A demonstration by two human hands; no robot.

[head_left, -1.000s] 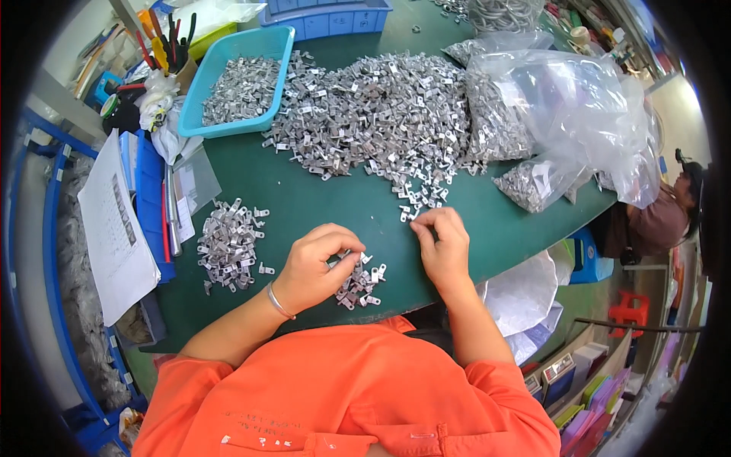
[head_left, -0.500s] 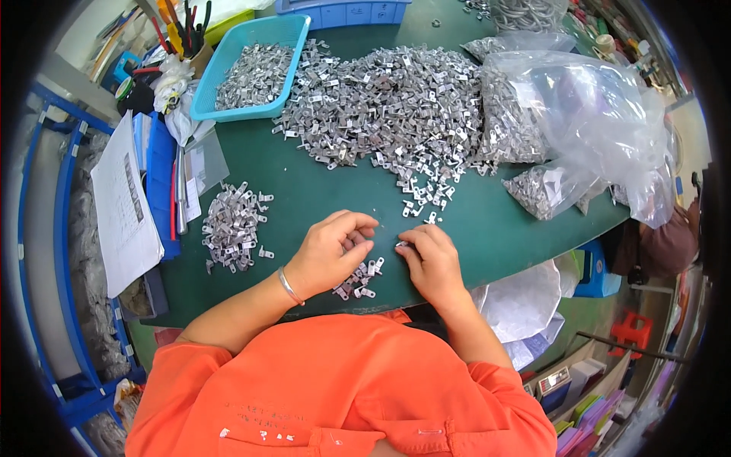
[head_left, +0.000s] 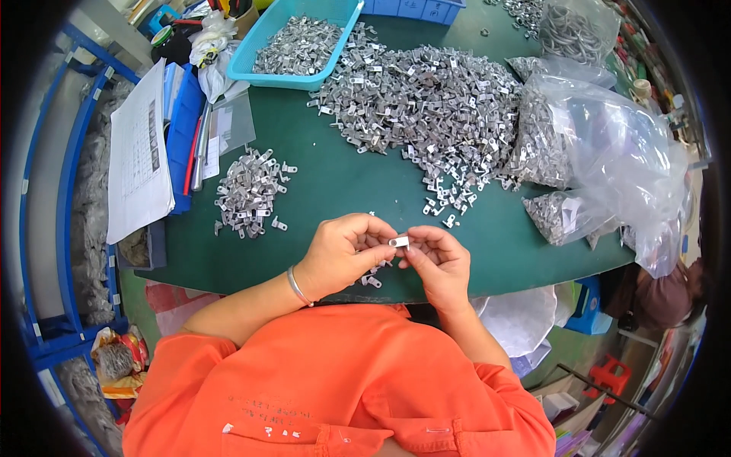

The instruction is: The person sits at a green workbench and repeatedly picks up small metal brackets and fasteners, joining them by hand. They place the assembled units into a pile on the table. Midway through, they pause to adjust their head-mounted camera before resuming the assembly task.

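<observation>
A small silvery metal bracket with a round hole is held up between my two hands over the near edge of the green table. Thumb and forefinger of my left hand pinch one end. My right hand meets it from the other side, fingertips closed on the bracket's right end. Partly hidden below my hands lie a few more brackets. To the left is a small heap of brackets. A far larger bracket pile spreads over the back of the table.
A turquoise basket of metal parts stands behind the small heap, near a blue bin. Clear plastic bags of parts lie at right. Papers lean on a blue holder at left. A white sack sits below the table edge.
My hands, apart before, have come together with the bracket raised between their fingertips. The view has shifted, so the table's contents appear farther right and mostly higher or lower than before.
</observation>
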